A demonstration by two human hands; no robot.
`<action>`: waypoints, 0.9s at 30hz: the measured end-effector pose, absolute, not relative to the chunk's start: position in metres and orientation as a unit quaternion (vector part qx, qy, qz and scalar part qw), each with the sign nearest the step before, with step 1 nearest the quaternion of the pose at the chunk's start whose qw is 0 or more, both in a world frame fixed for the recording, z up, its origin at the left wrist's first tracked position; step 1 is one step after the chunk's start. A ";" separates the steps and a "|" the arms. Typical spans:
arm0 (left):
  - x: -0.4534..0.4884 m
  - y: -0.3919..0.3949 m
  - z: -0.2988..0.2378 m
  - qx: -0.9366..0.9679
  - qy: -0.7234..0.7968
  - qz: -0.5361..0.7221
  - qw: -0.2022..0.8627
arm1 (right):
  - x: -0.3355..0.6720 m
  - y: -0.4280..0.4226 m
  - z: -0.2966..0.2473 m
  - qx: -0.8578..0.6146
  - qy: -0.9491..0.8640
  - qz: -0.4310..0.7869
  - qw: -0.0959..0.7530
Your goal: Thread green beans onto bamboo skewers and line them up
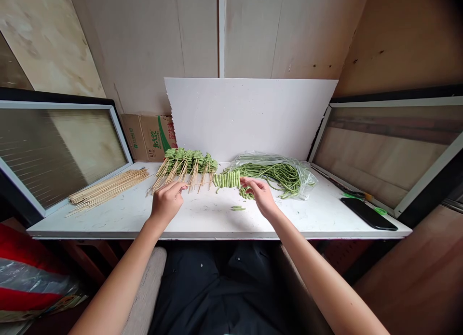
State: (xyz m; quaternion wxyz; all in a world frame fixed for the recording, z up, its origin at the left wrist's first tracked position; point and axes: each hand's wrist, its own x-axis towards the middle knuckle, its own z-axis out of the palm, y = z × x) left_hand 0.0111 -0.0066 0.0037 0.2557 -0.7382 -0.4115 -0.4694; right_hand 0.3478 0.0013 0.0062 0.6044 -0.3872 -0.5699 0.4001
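White table (202, 221) beneath, left hand (167, 200) pinches bean skewer (226, 180) — right hand (261, 194) at its end, grip unclear.

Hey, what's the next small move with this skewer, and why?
I'd probably hold the left hand steady and gently push the bean pieces snug with the right hand: the left pinches the bare part of the skewer, and the right is at the row's other end.
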 end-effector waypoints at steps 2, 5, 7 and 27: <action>0.010 -0.005 0.003 -0.738 -0.409 -0.470 0.261 | 0.356 0.008 -0.001 -0.406 -0.655 0.336 0.541; 0.010 -0.004 0.000 -0.737 -0.411 -0.464 0.267 | 0.363 0.017 -0.021 -0.419 -0.750 0.236 0.454; 0.009 -0.003 0.000 -0.738 -0.412 -0.460 0.271 | 0.363 0.020 -0.034 -0.433 -0.779 0.197 0.408; 0.010 -0.002 -0.001 -0.741 -0.409 -0.457 0.276 | 0.377 0.035 -0.025 -0.441 -0.601 0.363 0.559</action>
